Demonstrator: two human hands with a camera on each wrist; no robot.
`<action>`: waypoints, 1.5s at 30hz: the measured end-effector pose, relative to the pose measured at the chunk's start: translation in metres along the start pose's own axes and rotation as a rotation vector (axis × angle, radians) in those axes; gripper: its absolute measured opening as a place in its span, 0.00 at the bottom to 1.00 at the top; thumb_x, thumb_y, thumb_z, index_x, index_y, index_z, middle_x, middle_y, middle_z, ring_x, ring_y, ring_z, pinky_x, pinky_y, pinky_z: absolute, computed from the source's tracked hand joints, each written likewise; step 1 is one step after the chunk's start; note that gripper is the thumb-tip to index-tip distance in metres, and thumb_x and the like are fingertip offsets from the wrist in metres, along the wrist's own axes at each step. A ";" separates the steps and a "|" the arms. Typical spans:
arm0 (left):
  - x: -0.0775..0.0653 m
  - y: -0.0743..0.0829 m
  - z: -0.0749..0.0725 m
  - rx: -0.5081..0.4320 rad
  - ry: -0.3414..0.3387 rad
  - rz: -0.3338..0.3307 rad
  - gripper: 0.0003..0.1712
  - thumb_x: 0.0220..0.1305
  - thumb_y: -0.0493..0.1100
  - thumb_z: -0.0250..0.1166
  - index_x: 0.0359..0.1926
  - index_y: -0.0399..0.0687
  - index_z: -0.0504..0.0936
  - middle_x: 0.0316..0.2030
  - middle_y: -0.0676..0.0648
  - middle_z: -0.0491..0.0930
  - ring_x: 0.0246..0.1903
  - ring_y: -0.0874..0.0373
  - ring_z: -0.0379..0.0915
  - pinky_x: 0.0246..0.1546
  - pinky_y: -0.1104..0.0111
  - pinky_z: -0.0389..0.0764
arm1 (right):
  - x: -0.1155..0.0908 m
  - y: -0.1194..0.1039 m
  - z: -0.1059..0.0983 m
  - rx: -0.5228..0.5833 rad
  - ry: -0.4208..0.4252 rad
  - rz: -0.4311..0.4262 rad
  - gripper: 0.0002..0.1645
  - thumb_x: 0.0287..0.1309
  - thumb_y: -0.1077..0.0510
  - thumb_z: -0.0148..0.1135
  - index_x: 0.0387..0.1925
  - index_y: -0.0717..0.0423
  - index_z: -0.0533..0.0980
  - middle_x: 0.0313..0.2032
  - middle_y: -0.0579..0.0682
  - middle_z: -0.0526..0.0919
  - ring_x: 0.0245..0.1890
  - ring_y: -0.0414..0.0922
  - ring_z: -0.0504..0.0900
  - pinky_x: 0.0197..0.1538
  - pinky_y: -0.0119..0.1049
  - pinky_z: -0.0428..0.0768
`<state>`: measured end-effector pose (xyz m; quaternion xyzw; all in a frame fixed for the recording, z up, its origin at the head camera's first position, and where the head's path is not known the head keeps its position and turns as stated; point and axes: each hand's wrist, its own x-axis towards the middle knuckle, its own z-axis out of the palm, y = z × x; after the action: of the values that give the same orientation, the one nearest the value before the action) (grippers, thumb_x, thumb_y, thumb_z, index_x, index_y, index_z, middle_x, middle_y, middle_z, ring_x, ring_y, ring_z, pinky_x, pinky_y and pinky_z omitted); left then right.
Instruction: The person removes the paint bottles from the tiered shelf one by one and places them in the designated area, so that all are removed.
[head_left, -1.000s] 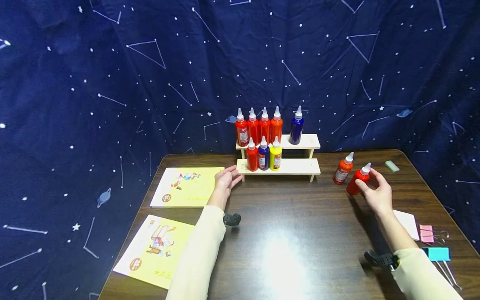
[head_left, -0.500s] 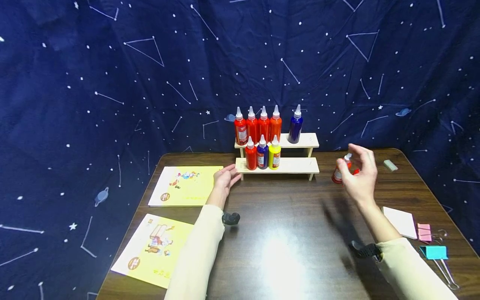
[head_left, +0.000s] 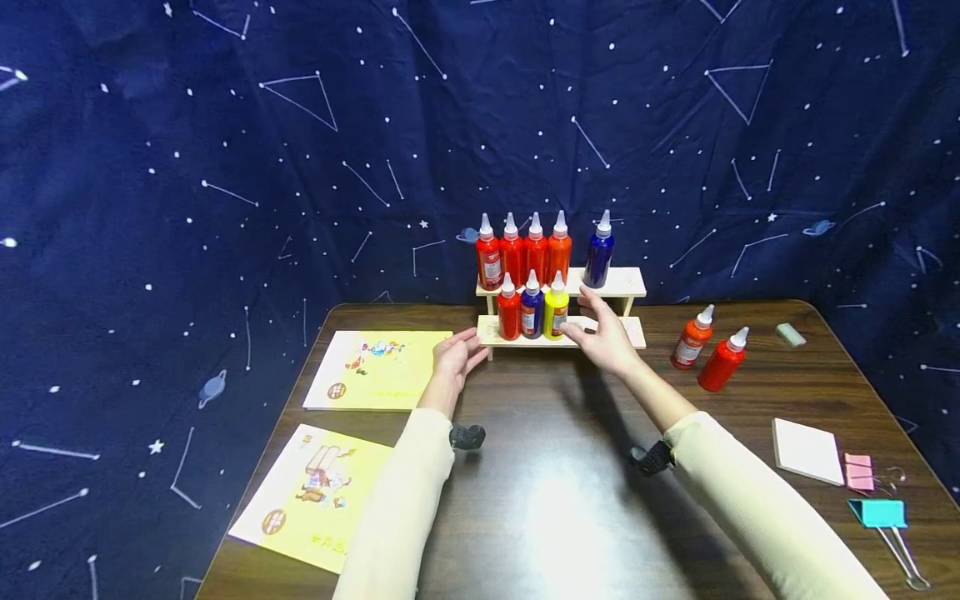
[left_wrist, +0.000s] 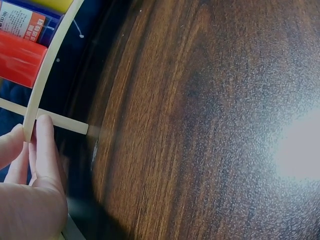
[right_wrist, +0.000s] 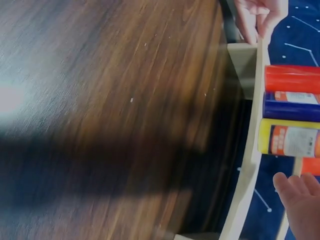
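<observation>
A two-tier wooden rack point(head_left: 628, 282) stands at the back of the table. My left hand point(head_left: 452, 364) pinches the left end of its lower board, thumb on one face and fingers on the other, as the left wrist view shows. On that board stand a red paint bottle point(head_left: 509, 317), a dark blue paint bottle point(head_left: 531, 318) and a yellow paint bottle point(head_left: 555, 317). My right hand point(head_left: 609, 343), thumb and fingers spread, is just right of the yellow bottle. In the right wrist view a small gap separates them. Several red and orange bottles and one blue bottle point(head_left: 598, 260) fill the upper board.
An orange bottle point(head_left: 691, 342) and a red bottle point(head_left: 723, 363) stand right of the rack, near an eraser point(head_left: 791, 335). A white pad point(head_left: 807, 451), a pink clip point(head_left: 858, 472) and a teal clip point(head_left: 878, 513) lie at right. Two yellow books point(head_left: 390, 392) lie at left.
My right hand has let go of the red bottle at the right and moved left to the yellow bottle on the rack. The left hand stays at the rack's end.
</observation>
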<state>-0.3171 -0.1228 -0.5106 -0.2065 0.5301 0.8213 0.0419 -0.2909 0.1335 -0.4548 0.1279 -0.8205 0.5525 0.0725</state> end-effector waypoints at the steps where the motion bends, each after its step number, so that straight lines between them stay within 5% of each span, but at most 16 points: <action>1: 0.000 0.000 0.000 -0.002 0.003 -0.001 0.20 0.62 0.26 0.58 0.56 0.32 0.76 0.55 0.34 0.76 0.41 0.54 0.78 0.46 0.65 0.85 | 0.003 0.000 0.003 0.003 -0.002 0.004 0.46 0.56 0.63 0.67 0.70 0.67 0.53 0.63 0.69 0.66 0.61 0.65 0.68 0.60 0.56 0.76; 9: -0.003 0.000 0.000 0.014 0.006 -0.005 0.20 0.63 0.27 0.58 0.57 0.32 0.77 0.55 0.35 0.76 0.44 0.53 0.77 0.46 0.66 0.85 | 0.015 0.004 0.022 0.032 -0.011 -0.020 0.40 0.61 0.66 0.61 0.70 0.68 0.54 0.59 0.71 0.70 0.60 0.63 0.70 0.68 0.55 0.68; 22: 0.002 -0.002 0.003 0.015 0.007 -0.008 0.20 0.63 0.27 0.58 0.56 0.33 0.77 0.54 0.35 0.76 0.42 0.54 0.78 0.43 0.67 0.86 | 0.007 0.008 0.022 0.062 0.111 0.032 0.30 0.60 0.66 0.61 0.63 0.65 0.66 0.51 0.68 0.77 0.53 0.60 0.75 0.61 0.51 0.76; 27: 0.002 -0.002 0.003 0.015 0.006 -0.016 0.20 0.63 0.27 0.58 0.56 0.33 0.77 0.54 0.35 0.76 0.42 0.54 0.77 0.45 0.67 0.85 | -0.022 -0.004 0.005 0.133 0.116 0.030 0.29 0.61 0.69 0.59 0.63 0.70 0.64 0.53 0.71 0.74 0.53 0.64 0.74 0.59 0.52 0.78; 34: 0.002 0.001 0.001 0.011 0.006 -0.001 0.21 0.63 0.26 0.58 0.57 0.32 0.76 0.55 0.35 0.76 0.39 0.55 0.78 0.44 0.67 0.86 | -0.075 -0.004 -0.030 0.043 0.249 0.008 0.26 0.57 0.73 0.61 0.57 0.76 0.67 0.49 0.72 0.76 0.47 0.60 0.76 0.51 0.32 0.79; 41: 0.003 0.000 0.000 0.020 0.005 -0.014 0.21 0.63 0.27 0.58 0.57 0.32 0.76 0.55 0.35 0.76 0.38 0.55 0.78 0.43 0.67 0.86 | -0.122 0.043 -0.072 -0.080 0.445 0.172 0.29 0.56 0.68 0.64 0.59 0.71 0.69 0.49 0.70 0.78 0.44 0.49 0.78 0.47 0.19 0.77; 45: 0.003 -0.001 0.001 0.022 -0.001 -0.014 0.21 0.63 0.27 0.58 0.58 0.32 0.76 0.55 0.35 0.75 0.41 0.54 0.78 0.44 0.67 0.86 | -0.143 0.050 -0.094 -0.134 0.547 0.296 0.30 0.58 0.64 0.64 0.62 0.69 0.67 0.49 0.71 0.77 0.41 0.44 0.78 0.38 0.12 0.71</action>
<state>-0.3198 -0.1223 -0.5120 -0.2093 0.5375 0.8153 0.0503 -0.1707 0.2569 -0.5004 -0.1513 -0.8147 0.5158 0.2174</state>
